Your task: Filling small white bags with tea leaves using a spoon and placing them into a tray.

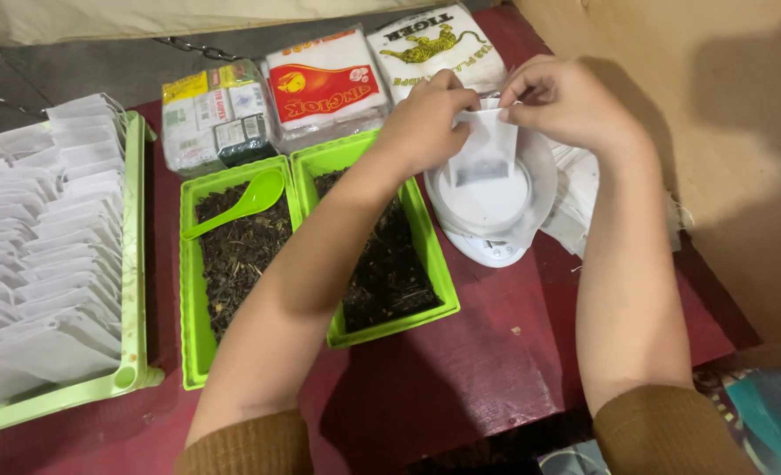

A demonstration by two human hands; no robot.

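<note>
**Small white pouch held over a kitchen scale, loose dark leaves in green trays alongside**

Held a small white paper pouch (485,145) by its top edge, between both hands, just above the round pan of a white kitchen scale (494,211). Left hand (426,119) closed on the pouch's upper left corner, fingers curled and pinching. Right hand (566,101) closed likewise on the upper right corner, thumb and forefinger pressed to the paper. Hung upright, the pouch, with a darker patch showing through its lower half; could not tell whether its bottom edge touched the pan or hovered clear of it.

Crossed above a bright green rectangular tray (434,264) with the left forearm, that tray filled with dark loose leaves. Lay just beside it to the left a second green tray (190,290) with the same dark contents, a green plastic spoon (245,200) resting in it, bowl toward the far end. Stood further left a pale green rack (131,290) packed with rows of flat white pouches (39,255) leaning one on another.

Sat behind the trays three wrapped packs: a clear bundle of small yellow-and-green boxes (215,119), a white pack with a red label (327,84), and a white pack with a printed animal figure (434,44). Showed to the right of the scale a stack of more white pouches (580,189), partly hidden by the right forearm. Rested everything on a dark red table (478,378), with brown cardboard (716,105) rising along the right side. Wore brown knit sleeves (667,431) at both wrists.
</note>
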